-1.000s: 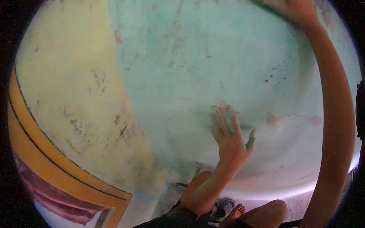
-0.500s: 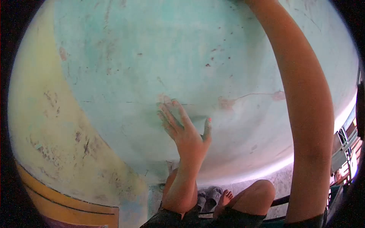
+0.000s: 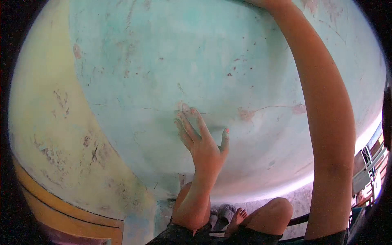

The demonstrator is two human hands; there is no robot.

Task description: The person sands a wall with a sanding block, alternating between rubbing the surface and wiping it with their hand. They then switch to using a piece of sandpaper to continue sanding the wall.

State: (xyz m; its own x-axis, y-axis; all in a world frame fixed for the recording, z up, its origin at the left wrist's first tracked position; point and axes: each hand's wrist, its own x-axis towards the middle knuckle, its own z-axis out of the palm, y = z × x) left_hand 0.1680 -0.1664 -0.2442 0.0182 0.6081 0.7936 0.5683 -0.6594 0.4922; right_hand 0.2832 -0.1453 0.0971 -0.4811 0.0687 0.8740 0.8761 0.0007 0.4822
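My left hand (image 3: 204, 145) lies with fingers spread against a pale blue-green wall (image 3: 155, 81). Pale dust coats its fingers, and the fingertips rest by a thin crack that runs sideways. No object shows in that hand. At the top edge, my right hand (image 3: 271, 4) is mostly cut off, with its forearm stretched up along the right side. Its fingers are too hidden to show whether they hold anything. Between the arms, the wall carries a patch of bare plaster (image 3: 246, 114) and several small dark chips.
A yellowish wall section (image 3: 49, 98) with scuffed paint is on the left, above an orange-brown panel (image 3: 81, 216). Below are my bent knee (image 3: 275, 212), a bare foot and grey footwear (image 3: 224, 214) on the floor. Metal bars (image 3: 369, 163) stand at far right.
The view has shifted slightly, so the wall marks sit a little further right. My left hand keeps its place by the crack; slightly more of my right hand shows at the top.
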